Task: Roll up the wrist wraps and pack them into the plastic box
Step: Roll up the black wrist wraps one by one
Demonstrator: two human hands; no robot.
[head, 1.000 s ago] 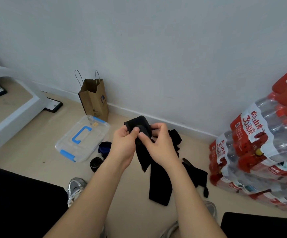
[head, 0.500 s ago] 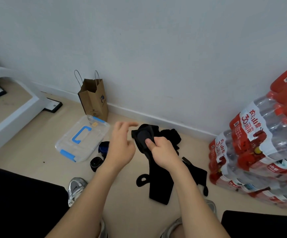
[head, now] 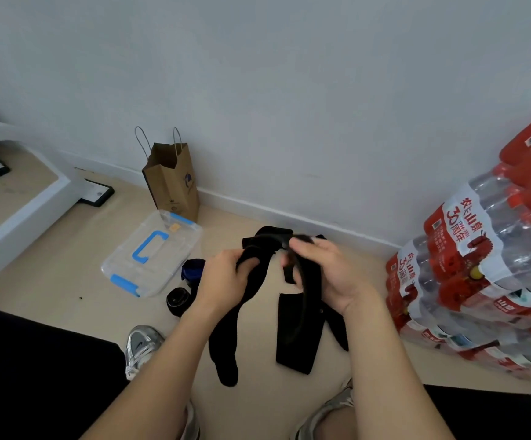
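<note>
Since a second ago, our black wrist wrap (head: 259,265) hangs unrolled; left hand (head: 226,281) and right hand (head: 327,274) both grip it, right of the shut plastic box (head: 150,252). We judge rolling must restart.

The black wrap (head: 257,300) was blurry where the left hand (head: 226,281) and right hand (head: 330,277) gripped it, so its folds could not be told apart. The left hand hid part of a blue roll (head: 191,269) on the floor. The water bottle packs (head: 479,265) were cut off by the right edge. A white frame (head: 19,211) ran off the left edge. The logo on the paper bag (head: 173,182) was too small to read.
</note>
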